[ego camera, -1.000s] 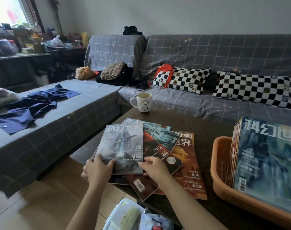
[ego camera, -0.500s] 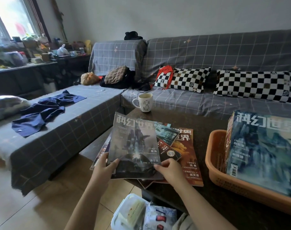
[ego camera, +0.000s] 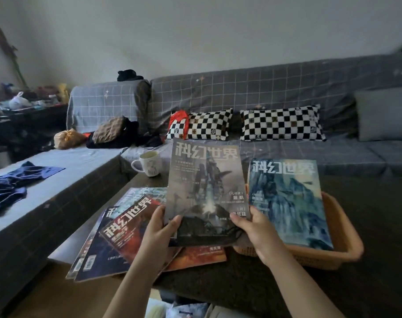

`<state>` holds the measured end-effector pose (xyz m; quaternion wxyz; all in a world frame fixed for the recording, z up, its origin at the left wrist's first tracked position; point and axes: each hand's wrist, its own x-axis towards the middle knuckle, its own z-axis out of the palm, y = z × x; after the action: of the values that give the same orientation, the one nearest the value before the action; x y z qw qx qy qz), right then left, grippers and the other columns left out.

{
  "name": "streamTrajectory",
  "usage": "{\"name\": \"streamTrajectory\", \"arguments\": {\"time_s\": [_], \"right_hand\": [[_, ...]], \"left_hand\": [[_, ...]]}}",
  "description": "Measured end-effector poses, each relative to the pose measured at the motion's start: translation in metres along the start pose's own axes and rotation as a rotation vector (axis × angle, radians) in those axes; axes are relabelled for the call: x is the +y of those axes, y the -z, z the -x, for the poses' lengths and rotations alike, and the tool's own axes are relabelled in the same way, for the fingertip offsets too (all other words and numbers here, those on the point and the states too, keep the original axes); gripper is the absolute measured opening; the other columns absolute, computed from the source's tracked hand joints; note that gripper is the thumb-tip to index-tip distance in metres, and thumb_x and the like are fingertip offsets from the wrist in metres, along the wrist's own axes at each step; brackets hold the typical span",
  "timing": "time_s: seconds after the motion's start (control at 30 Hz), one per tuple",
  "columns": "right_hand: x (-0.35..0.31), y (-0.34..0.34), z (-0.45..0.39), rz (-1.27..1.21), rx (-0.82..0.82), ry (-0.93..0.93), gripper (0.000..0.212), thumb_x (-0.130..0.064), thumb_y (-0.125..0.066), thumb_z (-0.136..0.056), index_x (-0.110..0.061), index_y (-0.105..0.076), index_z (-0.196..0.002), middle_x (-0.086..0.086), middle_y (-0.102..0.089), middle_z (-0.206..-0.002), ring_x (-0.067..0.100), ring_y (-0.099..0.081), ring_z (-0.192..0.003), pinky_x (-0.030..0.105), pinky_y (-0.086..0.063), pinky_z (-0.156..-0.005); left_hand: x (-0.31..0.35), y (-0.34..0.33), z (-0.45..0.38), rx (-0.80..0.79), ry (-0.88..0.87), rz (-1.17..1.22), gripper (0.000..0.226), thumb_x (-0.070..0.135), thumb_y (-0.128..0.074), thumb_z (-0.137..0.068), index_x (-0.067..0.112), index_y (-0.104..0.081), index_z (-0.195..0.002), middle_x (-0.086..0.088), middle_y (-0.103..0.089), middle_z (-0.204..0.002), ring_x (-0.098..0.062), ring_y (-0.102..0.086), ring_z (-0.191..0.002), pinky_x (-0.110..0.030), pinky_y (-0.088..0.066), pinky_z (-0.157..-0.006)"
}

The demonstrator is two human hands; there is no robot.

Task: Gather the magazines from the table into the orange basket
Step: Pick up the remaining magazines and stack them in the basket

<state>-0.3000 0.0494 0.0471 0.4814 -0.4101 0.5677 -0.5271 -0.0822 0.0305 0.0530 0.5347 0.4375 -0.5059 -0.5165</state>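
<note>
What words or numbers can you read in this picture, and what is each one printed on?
"科幻世界": masthead of the grey magazine held up by the left hand and right hand.
"科幻世界": masthead of the blue magazine standing in the orange basket.
"科幻世界": masthead of the red magazine on the table, tilted.
Smaller cover text, barcodes and the mug drawing: too blurred to read.

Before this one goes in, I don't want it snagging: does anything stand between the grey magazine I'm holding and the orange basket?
Nothing visible does. Left hand and right hand hold the grey magazine upright just left of the orange basket. Only the blue magazine, already leaning inside the basket, takes up room there.
</note>
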Motion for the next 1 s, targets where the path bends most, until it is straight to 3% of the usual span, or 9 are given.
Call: {"name": "streamTrajectory", "arguments": {"time_s": [0.13,0.23,0.43,0.53,0.63,0.7,0.8,0.9,1.0], "right_hand": [[-0.001,0.053,0.005,0.068,0.178,0.004,0.066,-0.049,-0.076,-0.068,-0.023,-0.055,-0.125,-0.001,-0.063,-0.121,0.020,-0.060,-0.110,0.046,-0.048,-0.097],[-0.003,0.093,0.007,0.054,0.244,-0.022,0.047,-0.033,-0.069,-0.082,-0.022,-0.054,-0.126,-0.002,-0.062,-0.120,0.019,-0.059,-0.110,0.045,-0.047,-0.098],[-0.003,0.149,0.000,0.205,0.332,-0.056,0.022,-0.024,-0.060,-0.091,-0.021,-0.059,-0.112,-0.005,-0.067,-0.098,0.012,-0.064,-0.088,0.030,-0.052,-0.074],[-0.005,0.163,-0.005,0.399,0.383,-0.049,0.014,-0.025,-0.060,-0.090,-0.024,-0.057,-0.104,-0.008,-0.064,-0.097,0.010,-0.061,-0.086,0.036,-0.052,-0.082],[-0.005,0.165,-0.005,0.533,0.394,0.001,0.023,-0.021,-0.059,-0.091,-0.031,-0.048,-0.108,-0.007,-0.060,-0.096,0.009,-0.058,-0.081,0.030,-0.050,-0.075],[-0.001,0.162,-0.002,0.610,0.434,0.042,0.030,-0.022,-0.061,-0.089,-0.027,-0.050,-0.116,-0.008,-0.062,-0.101,0.009,-0.061,-0.085,0.033,-0.053,-0.077],[0.002,0.161,0.001,0.659,0.460,0.121,0.049,-0.020,-0.068,-0.084,-0.026,-0.046,-0.128,-0.014,-0.055,-0.117,0.007,-0.057,-0.105,0.030,-0.052,-0.084],[0.000,0.162,0.001,0.659,0.453,0.093,0.044,-0.021,-0.069,-0.082,-0.023,-0.052,-0.123,-0.007,-0.047,-0.121,0.008,-0.046,-0.113,0.027,-0.044,-0.087],[-0.001,0.161,0.001,0.644,0.432,0.062,0.034,-0.023,-0.067,-0.084,-0.021,-0.057,-0.116,-0.008,-0.053,-0.112,0.006,-0.052,-0.092,0.029,-0.049,-0.083]], "left_hand": [[-0.010,-0.058,-0.014,-0.128,0.047,0.016,0.020,0.010,-0.058,-0.094,0.018,-0.059,-0.112,-0.013,-0.070,-0.111,-0.027,-0.070,-0.099,-0.046,-0.056,-0.083],[-0.018,-0.099,-0.025,-0.195,0.087,0.010,0.020,0.009,-0.058,-0.094,0.020,-0.059,-0.110,-0.009,-0.071,-0.109,-0.025,-0.070,-0.099,-0.041,-0.058,-0.080],[-0.030,-0.163,-0.044,-0.309,0.013,-0.264,0.028,0.019,-0.061,-0.094,0.028,-0.055,-0.119,0.000,-0.065,-0.115,-0.012,-0.067,-0.097,-0.032,-0.059,-0.082],[-0.033,-0.183,-0.045,-0.288,-0.058,-0.502,0.027,0.024,-0.062,-0.093,0.019,-0.056,-0.119,0.009,-0.064,-0.105,-0.002,-0.061,-0.084,-0.014,-0.051,-0.067],[-0.042,-0.189,-0.045,-0.232,-0.125,-0.692,0.041,0.033,-0.067,-0.089,0.020,-0.052,-0.124,0.007,-0.066,-0.109,-0.009,-0.063,-0.086,-0.016,-0.043,-0.060],[-0.049,-0.187,-0.045,-0.178,-0.159,-0.731,0.044,0.039,-0.069,-0.085,0.024,-0.053,-0.123,0.006,-0.067,-0.104,-0.011,-0.065,-0.080,-0.020,-0.048,-0.057],[-0.052,-0.182,-0.045,-0.107,-0.158,-0.744,0.049,0.044,-0.070,-0.081,0.026,-0.052,-0.123,0.006,-0.063,-0.109,-0.016,-0.065,-0.088,-0.036,-0.059,-0.073],[-0.050,-0.181,-0.041,-0.096,-0.147,-0.704,0.045,0.032,-0.069,-0.085,0.021,-0.052,-0.125,0.004,-0.049,-0.123,-0.014,-0.054,-0.106,-0.029,-0.049,-0.091],[-0.048,-0.181,-0.040,-0.087,-0.122,-0.680,0.040,0.027,-0.065,-0.090,0.018,-0.051,-0.126,-0.001,-0.043,-0.131,-0.019,-0.047,-0.117,-0.025,-0.039,-0.093]]}}
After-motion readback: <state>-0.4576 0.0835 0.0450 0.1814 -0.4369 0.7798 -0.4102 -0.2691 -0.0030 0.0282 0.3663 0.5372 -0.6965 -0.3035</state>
